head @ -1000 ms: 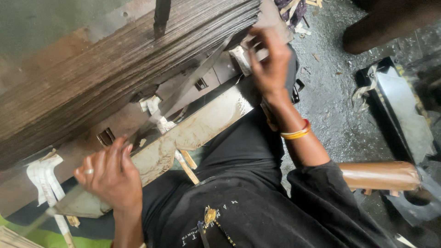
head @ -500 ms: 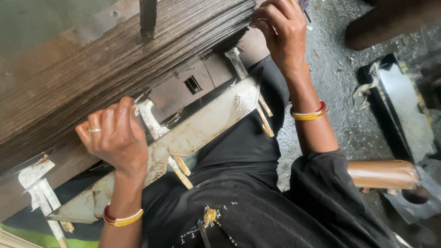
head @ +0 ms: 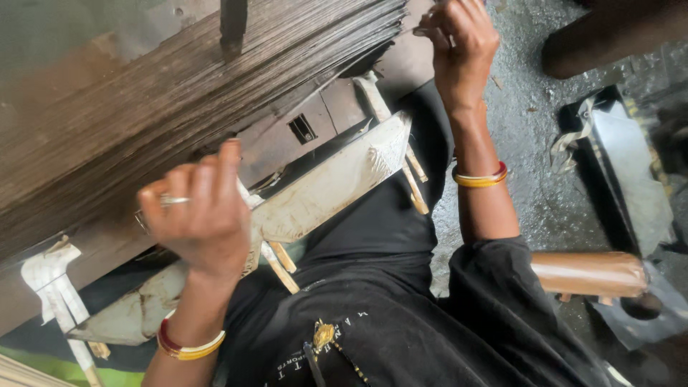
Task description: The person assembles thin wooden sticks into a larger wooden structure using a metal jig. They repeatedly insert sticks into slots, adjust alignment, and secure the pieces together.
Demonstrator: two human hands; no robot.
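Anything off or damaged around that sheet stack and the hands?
Nothing spilled or broken. The stack of thin dark sheets has uneven, splayed edges near the right hand, which pinches at that corner. The pale guard plate below is scuffed and chipped. The left hand is curled against the stack's lower edge.

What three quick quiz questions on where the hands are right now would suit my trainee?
1. True or false: the right hand is at the end of the thick stack of thin dark sheets.
2. Which hand wears a ring: A left, B right?
3. What colour are the bangles?

Key: 1 true. 2 A, the left hand, curled in front of the stack. 3 Yellow and red, on both wrists.
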